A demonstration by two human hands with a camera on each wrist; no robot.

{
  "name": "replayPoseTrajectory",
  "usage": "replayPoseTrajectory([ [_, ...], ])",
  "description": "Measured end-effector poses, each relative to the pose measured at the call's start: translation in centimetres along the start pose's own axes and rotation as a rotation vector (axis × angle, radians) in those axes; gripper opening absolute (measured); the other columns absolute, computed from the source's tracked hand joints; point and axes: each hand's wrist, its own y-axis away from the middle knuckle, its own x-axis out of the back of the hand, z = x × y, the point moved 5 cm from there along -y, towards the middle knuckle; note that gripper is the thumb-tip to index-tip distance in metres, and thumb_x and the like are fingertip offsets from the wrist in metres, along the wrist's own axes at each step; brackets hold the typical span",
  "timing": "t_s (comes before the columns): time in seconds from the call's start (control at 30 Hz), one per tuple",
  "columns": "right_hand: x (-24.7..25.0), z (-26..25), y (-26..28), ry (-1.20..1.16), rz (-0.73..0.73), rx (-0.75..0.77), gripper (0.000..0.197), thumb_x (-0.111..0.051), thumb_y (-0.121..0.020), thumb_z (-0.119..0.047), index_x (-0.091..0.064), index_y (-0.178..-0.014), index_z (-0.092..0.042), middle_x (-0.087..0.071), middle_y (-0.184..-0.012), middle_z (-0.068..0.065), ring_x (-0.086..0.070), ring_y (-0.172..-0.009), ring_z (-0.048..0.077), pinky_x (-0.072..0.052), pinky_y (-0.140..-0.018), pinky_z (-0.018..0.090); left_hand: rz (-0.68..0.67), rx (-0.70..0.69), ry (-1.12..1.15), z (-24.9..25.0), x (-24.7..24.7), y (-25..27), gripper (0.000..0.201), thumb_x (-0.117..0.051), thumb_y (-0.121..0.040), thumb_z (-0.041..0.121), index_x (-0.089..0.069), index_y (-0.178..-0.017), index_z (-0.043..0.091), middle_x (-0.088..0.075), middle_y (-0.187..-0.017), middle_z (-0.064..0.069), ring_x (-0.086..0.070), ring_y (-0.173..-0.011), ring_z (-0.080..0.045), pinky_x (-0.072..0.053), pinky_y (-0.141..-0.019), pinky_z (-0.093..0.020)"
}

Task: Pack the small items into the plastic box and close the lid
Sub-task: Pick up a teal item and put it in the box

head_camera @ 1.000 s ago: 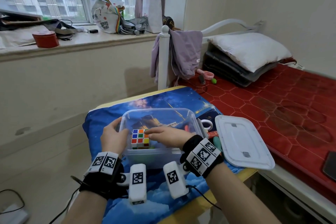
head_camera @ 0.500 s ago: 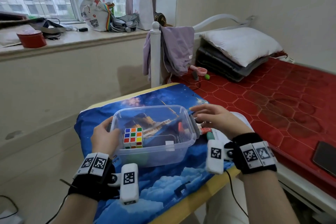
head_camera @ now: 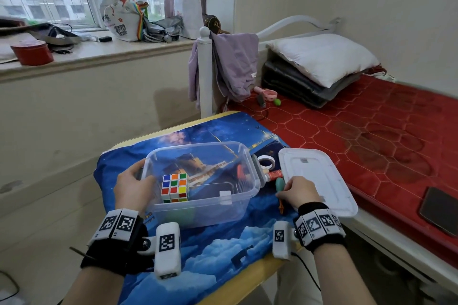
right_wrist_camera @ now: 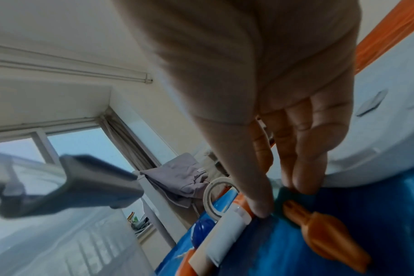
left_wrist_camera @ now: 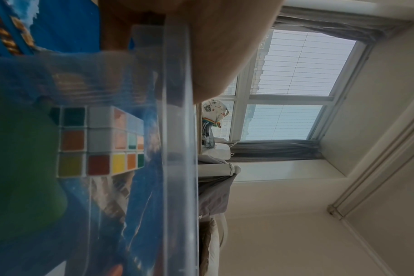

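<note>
A clear plastic box (head_camera: 244, 156) stands on the blue printed cloth (head_camera: 223, 242). A colour cube (head_camera: 174, 187) lies inside it at the left, also seen through the wall (left_wrist_camera: 99, 142). A blurred green shape (left_wrist_camera: 19, 168) shows against the near wall. My left hand (head_camera: 138, 173) grips the box's left rim. Right of the box my right hand (head_camera: 285, 189) pinches a small teal-and-orange item (head_camera: 280, 183) that lies on the cloth; its orange end (right_wrist_camera: 324, 231) points towards me. A tape roll (head_camera: 266, 161) and a red-and-white tube (head_camera: 273, 176) lie beside it. The white lid (head_camera: 319, 176) lies further right.
The table's yellow front edge (head_camera: 247, 282) is near my right wrist. A bed with a red mattress (head_camera: 371, 136) adjoins the table on the right, with a dark phone (head_camera: 438, 210) on it. A white bedpost with a purple garment (head_camera: 233, 67) stands behind.
My right hand let go of the cube in the box, swung right over the loose items, then came down onto the teal-and-orange item. My left hand stayed on the box's rim.
</note>
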Motion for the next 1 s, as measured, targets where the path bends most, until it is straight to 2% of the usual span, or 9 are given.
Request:
replayPoseTrajectory([
  [0.2,-0.6,-0.7,0.0,0.011,0.039,0.018,0.020,-0.077,-0.075,-0.028,-0.065,-0.080,-0.013,-0.073,-0.093,0.013,-0.067,-0.089,0.029,-0.051,-0.075,0.032,-0.009,0.006,0.017,0.0,0.0,0.0,0.053,-0.058,-0.083,0.000,-0.064,-0.131,0.022,-0.069,-0.115,-0.008,-0.068,-0.102,-0.032,-0.056,-0.091,-0.053],
  [0.33,-1.2,-1.1,0.1,0.015,0.053,0.026,0.027,-0.079,-0.074,-0.030,-0.058,-0.077,-0.014,-0.071,-0.095,0.013,-0.067,-0.089,0.030,-0.051,-0.074,0.034,-0.008,0.009,0.011,0.0,0.0,0.1,0.053,-0.057,-0.084,-0.001,-0.063,-0.131,0.022,-0.069,-0.113,-0.009,-0.068,-0.101,-0.031,-0.056,-0.091,-0.052],
  [0.43,-1.5,-1.5,0.5,0.054,0.088,0.032,0.030,-0.078,-0.074,-0.032,-0.059,-0.085,-0.012,-0.070,-0.098,0.013,-0.067,-0.092,0.032,-0.051,-0.075,0.035,-0.008,0.012,0.011,0.0,0.0,0.2,0.053,-0.057,-0.084,-0.001,-0.063,-0.132,0.022,-0.068,-0.112,-0.009,-0.067,-0.102,-0.031,-0.056,-0.092,-0.052],
  [0.53,-1.7,-1.7,0.9,0.049,0.108,0.045,0.020,-0.074,-0.077,-0.023,-0.058,-0.082,-0.012,-0.070,-0.096,0.015,-0.066,-0.092,0.035,-0.050,-0.073,0.033,-0.009,0.010,0.015,0.0,0.0,0.2,0.053,-0.057,-0.084,-0.001,-0.064,-0.130,0.023,-0.069,-0.112,-0.009,-0.068,-0.101,-0.031,-0.056,-0.091,-0.052],
  [0.63,-1.2,-1.6,1.2,0.000,0.123,0.053,0.014,-0.070,-0.076,-0.016,-0.058,-0.071,-0.010,-0.064,-0.077,0.012,-0.064,-0.080,0.032,-0.047,-0.067,0.031,-0.010,0.007,0.023,0.1,-0.1,0.1,0.053,-0.057,-0.084,-0.001,-0.063,-0.131,0.024,-0.069,-0.115,-0.011,-0.068,-0.102,-0.032,-0.056,-0.091,-0.053],
  [0.73,1.2,-1.9,1.7,-0.125,0.194,0.087,0.012,-0.069,-0.074,-0.013,-0.061,-0.065,-0.010,-0.068,-0.071,0.011,-0.061,-0.072,0.028,-0.048,-0.066,0.030,-0.013,0.009,0.032,0.0,-0.1,0.2,0.054,-0.057,-0.084,0.000,-0.062,-0.132,0.024,-0.069,-0.116,-0.010,-0.068,-0.103,-0.033,-0.056,-0.091,-0.054],
  [0.83,4.7,-3.6,2.9,-0.392,0.220,0.179,0.011,-0.071,-0.075,-0.014,-0.061,-0.071,-0.013,-0.072,-0.078,0.009,-0.071,-0.078,0.027,-0.058,-0.077,0.041,-0.013,0.014,0.046,-0.2,-0.2,0.0,0.054,-0.057,-0.085,0.000,-0.061,-0.132,0.025,-0.068,-0.117,-0.008,-0.068,-0.103,-0.031,-0.056,-0.091,-0.053],
  [0.9,6.9,-5.9,4.5,-0.581,0.166,0.247,0.013,-0.073,-0.078,-0.011,-0.062,-0.081,-0.004,-0.072,-0.079,0.010,-0.073,-0.074,0.027,-0.061,-0.074,0.041,-0.012,0.015,0.047,-0.2,-0.2,0.0,0.053,-0.056,-0.086,-0.001,-0.062,-0.132,0.024,-0.067,-0.115,-0.006,-0.068,-0.101,-0.030,-0.057,-0.090,-0.052],
  [1.0,7.9,-10.4,7.2,-0.711,-0.023,0.393,0.016,-0.072,-0.080,-0.004,-0.059,-0.082,0.004,-0.070,-0.070,0.011,-0.072,-0.061,0.022,-0.062,-0.063,0.031,-0.006,0.013,0.047,-0.1,-0.1,0.0,0.053,-0.056,-0.086,-0.001,-0.062,-0.132,0.024,-0.067,-0.115,-0.006,-0.067,-0.102,-0.030,-0.057,-0.091,-0.052],
])
